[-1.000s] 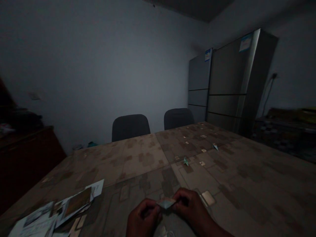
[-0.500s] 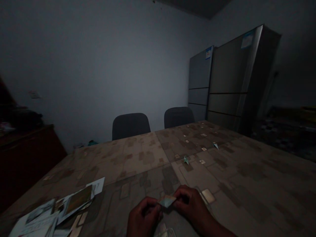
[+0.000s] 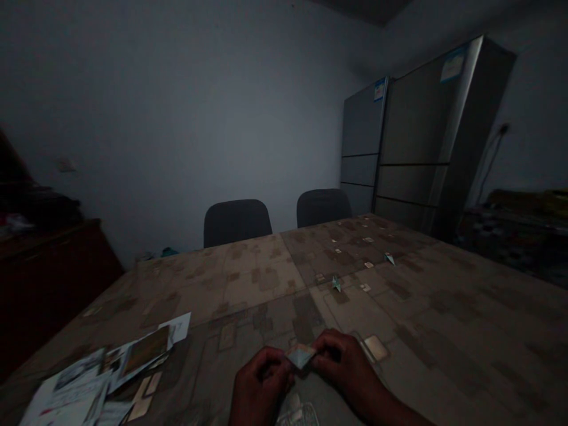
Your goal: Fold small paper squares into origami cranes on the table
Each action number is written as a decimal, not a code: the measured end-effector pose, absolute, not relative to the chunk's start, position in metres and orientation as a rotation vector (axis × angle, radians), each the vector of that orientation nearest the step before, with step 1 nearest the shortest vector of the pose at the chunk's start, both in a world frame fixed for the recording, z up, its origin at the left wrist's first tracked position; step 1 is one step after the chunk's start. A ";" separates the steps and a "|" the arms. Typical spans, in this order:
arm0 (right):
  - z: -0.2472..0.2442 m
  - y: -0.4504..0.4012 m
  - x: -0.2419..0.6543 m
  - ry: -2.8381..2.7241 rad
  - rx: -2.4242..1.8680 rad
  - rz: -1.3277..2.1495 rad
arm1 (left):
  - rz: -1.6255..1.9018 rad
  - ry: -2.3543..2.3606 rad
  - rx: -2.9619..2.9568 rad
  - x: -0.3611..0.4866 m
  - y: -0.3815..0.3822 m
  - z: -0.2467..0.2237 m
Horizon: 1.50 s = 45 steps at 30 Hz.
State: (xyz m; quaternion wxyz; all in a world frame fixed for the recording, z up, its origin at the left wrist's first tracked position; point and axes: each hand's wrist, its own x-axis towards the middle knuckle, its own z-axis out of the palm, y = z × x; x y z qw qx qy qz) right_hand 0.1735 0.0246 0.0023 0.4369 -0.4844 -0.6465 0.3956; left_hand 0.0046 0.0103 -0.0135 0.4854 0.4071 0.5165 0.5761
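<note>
Between my two hands is a small folded piece of paper, pale blue with a brownish upper edge, roughly diamond-shaped. My left hand pinches its left corner between thumb and fingers. On the other side, my right hand grips the right corner the same way. Both hands are low over the near part of the table. Farther off on the tabletop stand a small green folded-paper figure and a second pale blue-green one. Dim light hides the fine creases.
A patterned cloth covers the table. To the left lies a pile of papers and cards. Behind the far edge stand two dark chairs. Tall grey cabinets rise at the back right, and a reddish-brown cabinet is on the left.
The whole view has shifted slightly, with the table and chairs appearing a little higher. Both hands keep hold of the folded paper, whose pale blue face now shows slightly more.
</note>
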 end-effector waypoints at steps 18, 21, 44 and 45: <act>-0.001 0.023 0.170 -1.605 -1.146 1.011 | 1.350 1.253 1.093 0.005 0.008 -0.010; -0.002 0.023 0.169 -1.615 -1.143 1.002 | 1.343 1.246 1.095 0.005 0.008 -0.009; -0.004 0.020 0.166 -1.664 -1.097 0.948 | 1.274 1.227 1.166 0.006 0.004 -0.008; -0.004 0.020 0.165 -1.669 -1.108 0.932 | 1.273 1.220 1.161 0.006 0.004 -0.009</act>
